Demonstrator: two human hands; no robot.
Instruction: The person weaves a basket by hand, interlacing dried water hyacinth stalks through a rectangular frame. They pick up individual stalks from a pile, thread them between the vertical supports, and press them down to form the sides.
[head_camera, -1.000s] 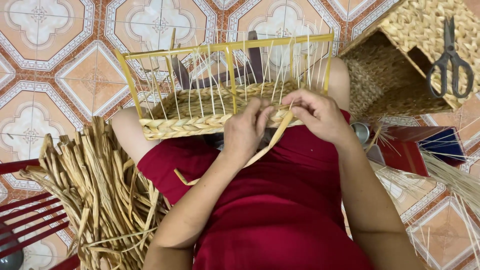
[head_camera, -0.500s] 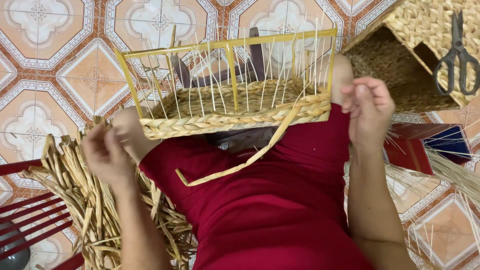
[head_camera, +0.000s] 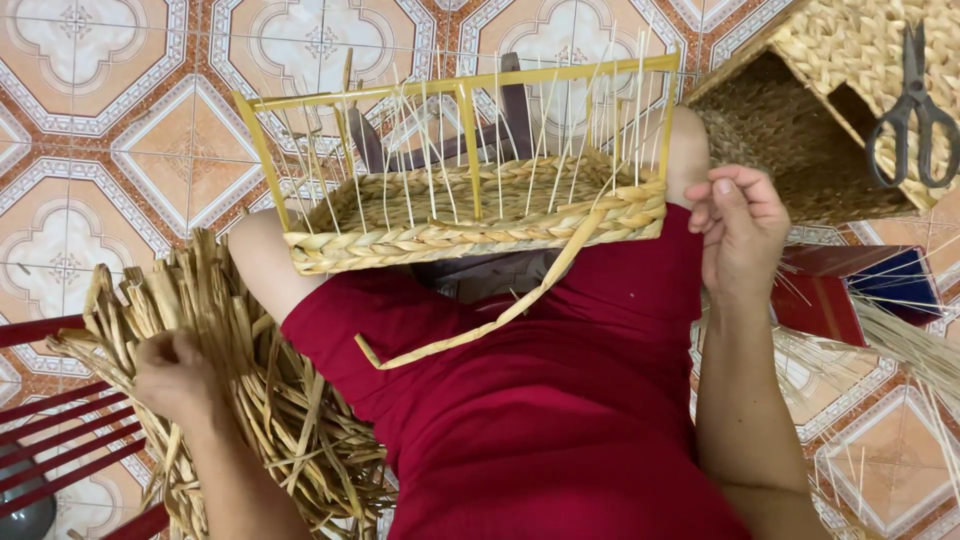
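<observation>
Left hand (head_camera: 175, 375) is sunk into the straw pile (head_camera: 250, 400) at 8 o'clock, its grip closed among the strands, though which strand it has hold of I cannot tell. Right hand (head_camera: 740, 225), at 3 o'clock, hovers just beside the basket's corner with fingers loosely curled and thumb up; it seems to hold nothing, but a thin fibre could be hidden there.

Floor tiles (head_camera: 90, 150) fill the view from 9 to 12 o'clock. Across the person's red-clothed lap (head_camera: 560, 400), the half-woven basket (head_camera: 480, 225) rests near the centre, propped on the knees, likely so both hands can reach its rim. Its yellow frame (head_camera: 465, 85) stands upright with thin spokes rising between the bars, and only the lowest rows are braided. A finished woven basket (head_camera: 860, 60) lies on its side at 1 o'clock with scissors (head_camera: 915, 110) resting on it, within reach. One loose strand (head_camera: 480, 320) trails from the braid's right end down over the lap.
</observation>
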